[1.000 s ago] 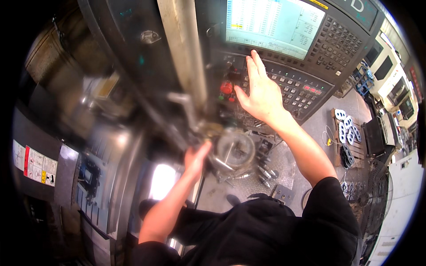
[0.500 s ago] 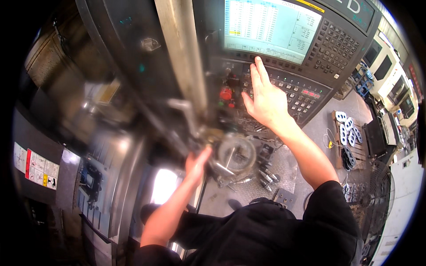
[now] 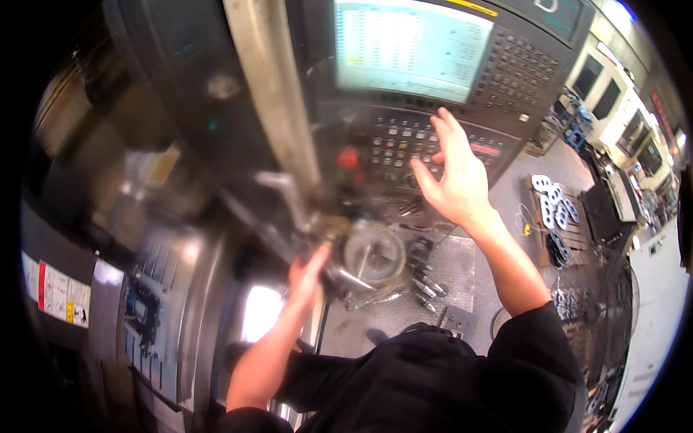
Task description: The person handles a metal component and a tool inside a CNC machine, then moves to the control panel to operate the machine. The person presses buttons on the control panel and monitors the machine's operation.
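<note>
Dark, the control panel (image 3: 398, 148) is facing the right hand (image 3: 462, 177), whose thumb and fingers are standing apart, risking stray keypresses by drifting; blur is masking whether the left hand (image 3: 307, 276) is gripping.

Screen (image 3: 411, 54) sits up top in ctrl panel (image 3: 498, 119), w/ keypad (image 3: 516, 72) to its R & btn rows (image 3: 393, 148) below. R hand (image 3: 460, 173) is over btn rows' R part, fingertips just under screen; contact unclear. Post (image 3: 278, 86) stands L of panel. Below panel: container (image 3: 372, 252), w/ tools (image 3: 427, 292) R of it on a metal sheet (image 3: 458, 270); block (image 3: 456, 321) lies nr sheet's lower R. L hand (image 3: 307, 274) is just L of container, contact too blurred to tell. Far L, fixture (image 3: 143, 314) sits on machine bed (image 3: 155, 270), w/ label (image 3: 63, 292) further L. Out R, on floor: pallet (image 3: 579, 249) w/ parts (image 3: 556, 202) on it; bkgd machines (image 3: 613, 97) behind.
</note>
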A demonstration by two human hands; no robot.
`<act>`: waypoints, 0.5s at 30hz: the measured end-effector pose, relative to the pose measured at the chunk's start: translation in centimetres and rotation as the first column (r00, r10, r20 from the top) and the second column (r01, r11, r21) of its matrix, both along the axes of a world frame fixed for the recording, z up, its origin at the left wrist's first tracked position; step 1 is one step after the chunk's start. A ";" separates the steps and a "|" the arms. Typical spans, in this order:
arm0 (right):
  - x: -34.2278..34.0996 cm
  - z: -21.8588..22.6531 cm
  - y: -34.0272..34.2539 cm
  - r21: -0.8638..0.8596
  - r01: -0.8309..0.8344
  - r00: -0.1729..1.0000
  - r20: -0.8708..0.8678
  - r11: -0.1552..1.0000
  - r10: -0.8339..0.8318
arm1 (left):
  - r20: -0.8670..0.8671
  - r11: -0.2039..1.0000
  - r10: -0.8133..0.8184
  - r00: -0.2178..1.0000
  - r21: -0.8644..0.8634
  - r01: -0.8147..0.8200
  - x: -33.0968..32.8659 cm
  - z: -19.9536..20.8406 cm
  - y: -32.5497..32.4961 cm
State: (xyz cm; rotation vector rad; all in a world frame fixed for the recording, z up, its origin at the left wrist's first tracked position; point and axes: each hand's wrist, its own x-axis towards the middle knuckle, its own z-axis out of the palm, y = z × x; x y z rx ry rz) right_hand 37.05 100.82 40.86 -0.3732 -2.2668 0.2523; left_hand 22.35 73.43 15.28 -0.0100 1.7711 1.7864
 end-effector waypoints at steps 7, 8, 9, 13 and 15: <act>3.5 4.1 5.2 -0.040 0.226 0.946 -0.228 0.973 -0.229 | -0.006 0.992 -0.014 1.000 0.122 0.014 1.1 4.0 0.2; 3.9 4.6 5.8 -0.025 0.253 0.946 -0.202 0.967 -0.252 | -0.024 0.993 0.005 1.000 0.121 -0.002 1.3 4.3 0.5; 4.3 5.1 6.2 -0.009 0.277 0.945 -0.176 0.961 -0.274 | -0.042 0.993 0.026 0.999 0.120 -0.021 1.5 4.6 0.9; 4.2 5.8 6.7 0.000 0.301 0.939 -0.171 0.954 -0.297 | -0.011 0.987 -0.027 1.000 0.157 0.029 0.5 4.0 0.4; 4.1 5.4 7.7 0.104 0.357 0.928 -0.154 0.928 -0.340 | -0.014 0.985 -0.025 1.000 0.171 0.027 0.5 3.8 0.6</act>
